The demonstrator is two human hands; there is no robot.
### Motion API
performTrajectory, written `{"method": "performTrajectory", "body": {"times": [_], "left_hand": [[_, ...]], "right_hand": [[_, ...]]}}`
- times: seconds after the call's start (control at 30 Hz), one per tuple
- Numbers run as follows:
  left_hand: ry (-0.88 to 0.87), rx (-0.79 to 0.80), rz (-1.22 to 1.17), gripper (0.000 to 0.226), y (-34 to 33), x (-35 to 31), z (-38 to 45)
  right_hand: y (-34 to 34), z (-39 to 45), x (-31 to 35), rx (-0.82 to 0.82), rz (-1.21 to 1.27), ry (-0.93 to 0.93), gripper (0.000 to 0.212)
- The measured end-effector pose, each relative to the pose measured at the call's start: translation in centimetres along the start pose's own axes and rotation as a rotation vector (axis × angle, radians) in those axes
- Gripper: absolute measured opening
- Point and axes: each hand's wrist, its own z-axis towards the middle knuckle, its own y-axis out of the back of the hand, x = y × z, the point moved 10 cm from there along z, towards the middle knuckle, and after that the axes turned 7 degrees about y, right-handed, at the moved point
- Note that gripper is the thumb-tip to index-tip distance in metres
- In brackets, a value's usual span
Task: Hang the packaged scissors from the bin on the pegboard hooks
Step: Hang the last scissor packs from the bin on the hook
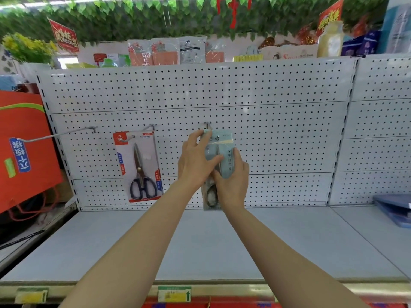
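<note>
Both my hands hold a pale green scissors pack (222, 143) up against the white pegboard (278, 130). My left hand (195, 162) grips its left edge, fingertips at the top corner and thumb across the front. My right hand (231, 181) grips its lower part. The pack's top sits at the third hook (207, 124), and a hook tip shows through its hang hole. A red-carded scissors pack (139, 166) with dark handles hangs on the middle hook (151, 126). A long bare hook (57, 134) sticks out at the left. The bin is out of view.
A grey shelf (200, 241) runs below the pegboard, with price tags (174, 293) on its front rail. A red bag (24, 150) hangs at the left. Blue boxes (394, 208) lie on the shelf at the right. Packaged goods line the top.
</note>
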Motion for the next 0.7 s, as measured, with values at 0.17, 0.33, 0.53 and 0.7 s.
{"method": "performTrajectory", "body": {"times": [0.17,0.33,0.53,0.7], "left_hand": [[-0.012,-0.013,0.037,0.071,-0.4,0.4,0.4],[-0.025,0.030,0.069,0.073,-0.4,0.7,0.0],[-0.104,0.018,0.206,0.080,1.3,-0.5,-1.0],[-0.265,-0.039,0.383,0.081,3.0,-2.9,-4.0]], "right_hand": [[-0.5,0.7,-0.1,0.000,-0.031,0.062,0.078],[0.2,0.8,-0.4,-0.006,-0.110,0.079,0.071],[3.4,0.7,2.2,0.018,-0.340,0.269,0.072],[7.4,-0.3,6.5,0.005,-0.578,0.535,0.069]]}}
